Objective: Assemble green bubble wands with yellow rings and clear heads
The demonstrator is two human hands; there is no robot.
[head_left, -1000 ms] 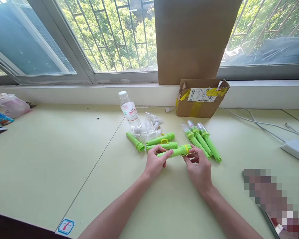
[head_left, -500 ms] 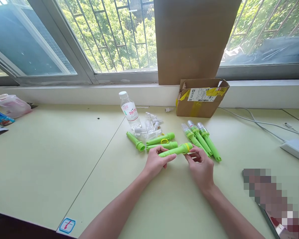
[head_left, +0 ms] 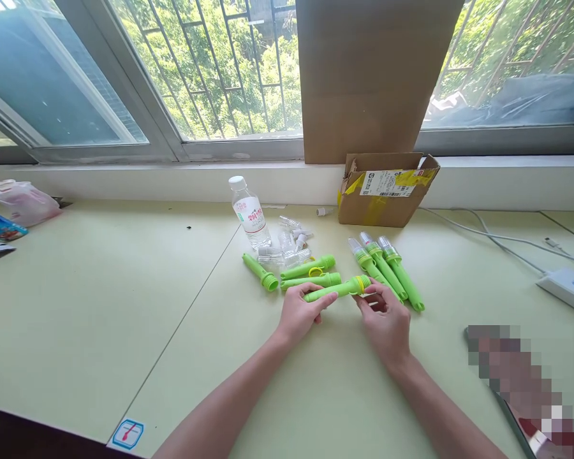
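Note:
A green tube [head_left: 337, 290] with a yellow ring [head_left: 362, 284] round its threaded right end is held level between both hands. My left hand [head_left: 302, 309] grips its left part, thumb on top. My right hand [head_left: 385, 319] pinches the ringed end with its fingertips. Just behind lie two more green tubes [head_left: 310, 280] with a yellow ring between them, and another green tube [head_left: 261, 272] to the left. Three green tubes with clear caps [head_left: 387, 264] lie side by side to the right. Clear plastic caps [head_left: 287, 245] are heaped behind the tubes.
A water bottle [head_left: 250, 213] stands left of the caps. An open cardboard box [head_left: 382, 197] is at the back, a small cap [head_left: 323, 211] beside it. At right are a power strip [head_left: 567, 290] with cables and a pixelated flat object [head_left: 516, 382]. A pink bag [head_left: 22, 203] lies far left.

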